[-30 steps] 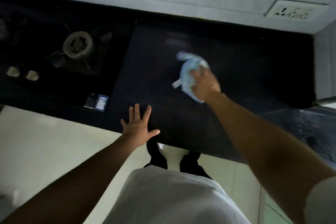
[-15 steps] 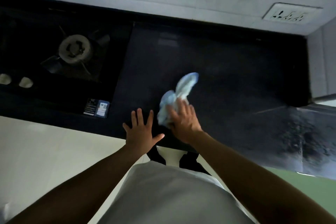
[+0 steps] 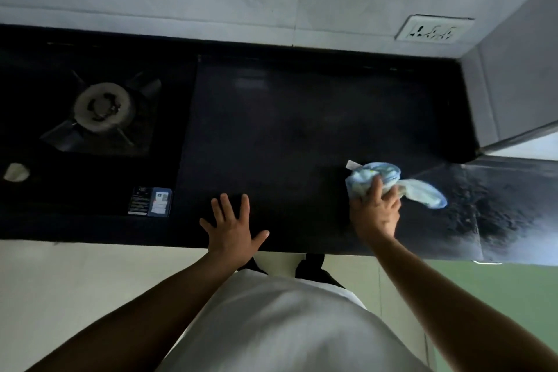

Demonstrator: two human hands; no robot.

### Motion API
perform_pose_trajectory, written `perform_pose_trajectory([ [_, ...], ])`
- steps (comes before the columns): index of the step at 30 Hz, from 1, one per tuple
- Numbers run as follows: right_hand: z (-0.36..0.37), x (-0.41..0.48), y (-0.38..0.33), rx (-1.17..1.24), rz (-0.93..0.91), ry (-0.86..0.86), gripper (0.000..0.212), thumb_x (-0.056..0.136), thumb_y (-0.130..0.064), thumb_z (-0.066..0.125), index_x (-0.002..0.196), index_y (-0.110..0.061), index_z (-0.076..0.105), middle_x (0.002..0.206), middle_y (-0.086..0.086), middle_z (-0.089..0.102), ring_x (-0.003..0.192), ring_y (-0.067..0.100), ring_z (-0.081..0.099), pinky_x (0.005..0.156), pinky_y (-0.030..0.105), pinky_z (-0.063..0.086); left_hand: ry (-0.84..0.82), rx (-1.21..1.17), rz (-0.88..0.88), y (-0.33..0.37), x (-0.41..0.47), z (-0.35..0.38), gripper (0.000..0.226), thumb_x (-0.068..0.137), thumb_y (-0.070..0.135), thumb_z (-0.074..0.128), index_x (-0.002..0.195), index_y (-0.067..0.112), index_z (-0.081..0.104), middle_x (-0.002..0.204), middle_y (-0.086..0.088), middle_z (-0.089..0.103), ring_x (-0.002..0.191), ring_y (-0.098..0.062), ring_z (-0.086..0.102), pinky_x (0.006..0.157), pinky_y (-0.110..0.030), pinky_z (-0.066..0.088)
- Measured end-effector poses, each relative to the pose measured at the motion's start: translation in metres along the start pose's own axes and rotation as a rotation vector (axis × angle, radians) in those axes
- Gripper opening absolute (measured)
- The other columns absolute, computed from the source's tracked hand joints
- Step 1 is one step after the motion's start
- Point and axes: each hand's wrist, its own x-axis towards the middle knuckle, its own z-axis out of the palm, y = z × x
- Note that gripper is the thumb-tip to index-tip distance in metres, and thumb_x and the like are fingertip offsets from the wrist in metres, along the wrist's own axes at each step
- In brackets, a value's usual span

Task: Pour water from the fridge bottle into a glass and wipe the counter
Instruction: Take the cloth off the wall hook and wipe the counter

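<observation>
Nearest the person, the left hand (image 3: 234, 228) lies flat and spread on the front edge of the dark surface (image 3: 302, 136), holding nothing; it looks like a brace. To its right, the right hand (image 3: 376, 211) presses down on a pale blue cloth (image 3: 371, 177), its grip curled over the bunched middle, while a loose tail trails off to the right of the hand.

The cloth looks soft, light and limp, so it will likely fold and drag rather than push. A flat palm over the bunched part should spread it and keep the tail from flapping; pinching one corner would give poor contact.

Left of the braced hand sits a small card (image 3: 152, 202), and beyond that the stove burner (image 3: 104, 107). Farthest off, up the wall behind the cloth, is a socket plate (image 3: 431, 32). No bottle or glass is in view.
</observation>
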Motion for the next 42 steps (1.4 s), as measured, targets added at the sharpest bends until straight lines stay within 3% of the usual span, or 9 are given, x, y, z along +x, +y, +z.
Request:
perform_pose_trajectory([
  [5, 0.024, -0.058, -0.032, -0.076, -0.480, -0.094, 0.097, 0.069, -0.043, 0.080, 0.147, -0.019, 0.029, 0.153, 0.034, 0.027, 0.133, 0.054, 0.038, 0.094, 0.056, 0.049, -0.047, 0.017, 0.028, -0.004, -0.001, -0.004, 0.098, 0.092, 0.071, 0.042, 0.159, 0.023, -0.010, 0.164, -0.024, -0.016, 0.151, -0.049, -0.011, 0.113, -0.073, 0.017],
  [11, 0.027, -0.087, -0.055, -0.075, -0.802, -0.090, 0.037, 0.068, -0.017, 0.075, 0.104, -0.023, 0.065, 0.121, 0.017, 0.054, 0.090, 0.040, 0.058, 0.059, 0.043, 0.055, -0.088, -0.027, 0.110, -0.015, -0.006, -0.017, 0.087, 0.095, 0.050, 0.058, 0.159, 0.022, 0.007, 0.167, -0.017, -0.008, 0.151, -0.048, -0.005, 0.114, -0.068, 0.022],
  [17, -0.006, -0.092, -0.086, 0.238, -0.731, -0.086, 0.015, 0.080, -0.026, 0.070, 0.094, -0.023, 0.066, 0.095, 0.004, 0.065, 0.092, 0.033, 0.057, 0.078, 0.042, 0.050, 0.067, -0.363, 0.473, -0.014, -0.008, -0.046, 0.071, 0.086, 0.034, 0.075, 0.147, 0.014, 0.045, 0.148, -0.009, 0.047, 0.136, -0.024, 0.047, 0.111, -0.031, 0.038],
  [21, -0.056, -0.095, -0.113, 0.505, -0.587, -0.204, 0.008, 0.093, -0.019, 0.062, 0.090, -0.011, 0.062, 0.082, 0.006, 0.065, 0.076, 0.024, 0.059, 0.069, 0.039, 0.049, 0.157, -0.588, 0.595, 0.007, -0.019, -0.082, 0.036, 0.086, 0.028, 0.077, 0.118, 0.016, 0.066, 0.106, 0.009, 0.067, 0.091, 0.008, 0.058, 0.083, -0.016, 0.046],
  [24, -0.101, -0.093, -0.123, 0.617, -0.513, -0.229, 0.007, 0.097, -0.023, 0.059, 0.095, -0.016, 0.056, 0.080, 0.003, 0.061, 0.067, 0.016, 0.056, 0.066, 0.039, 0.049, 0.222, -0.762, 0.582, 0.018, -0.022, -0.119, 0.005, 0.093, 0.015, 0.068, 0.089, 0.015, 0.065, 0.069, 0.010, 0.060, 0.061, 0.004, 0.055, 0.059, -0.013, 0.041],
  [29, -0.169, -0.086, -0.120, 0.623, -0.651, -0.245, 0.056, 0.080, -0.030, 0.082, 0.124, -0.029, 0.047, 0.097, -0.016, 0.057, 0.077, 0.000, 0.060, 0.065, 0.020, 0.052, 0.291, -0.838, 0.648, 0.038, -0.022, -0.195, 0.018, 0.090, 0.010, 0.066, 0.084, 0.028, 0.068, 0.074, 0.001, 0.065, 0.064, -0.001, 0.055, 0.061, -0.022, 0.047],
  [31, -0.188, -0.082, -0.118, 0.586, -0.711, -0.201, 0.050, 0.078, -0.033, 0.082, 0.118, -0.031, 0.052, 0.099, -0.011, 0.060, 0.083, 0.006, 0.063, 0.069, 0.028, 0.055, 0.288, -0.779, 0.717, 0.047, -0.025, -0.225, 0.018, 0.085, 0.015, 0.069, 0.080, 0.031, 0.067, 0.073, 0.000, 0.065, 0.062, -0.002, 0.053, 0.061, -0.028, 0.047],
  [35, -0.236, -0.057, -0.108, 0.675, -0.686, -0.225, 0.013, 0.085, -0.034, 0.075, 0.089, -0.026, 0.066, 0.079, 0.001, 0.066, 0.066, 0.015, 0.062, 0.063, 0.036, 0.052, 0.245, -0.709, 0.826, 0.076, -0.038, -0.286, 0.024, 0.082, 0.021, 0.074, 0.073, 0.041, 0.066, 0.065, 0.016, 0.060, 0.061, 0.001, 0.051, 0.061, -0.022, 0.043],
  [42, -0.319, -0.003, -0.094, 0.828, -0.808, -0.069, 0.018, 0.093, -0.024, 0.066, 0.081, -0.013, 0.059, 0.073, 0.019, 0.058, 0.062, 0.018, 0.054, 0.054, 0.033, 0.044, 0.234, -0.743, 0.882, 0.128, -0.056, -0.374, 0.011, 0.090, 0.021, 0.075, 0.083, 0.027, 0.070, 0.073, 0.007, 0.071, 0.070, -0.007, 0.063, 0.070, -0.026, 0.050],
])
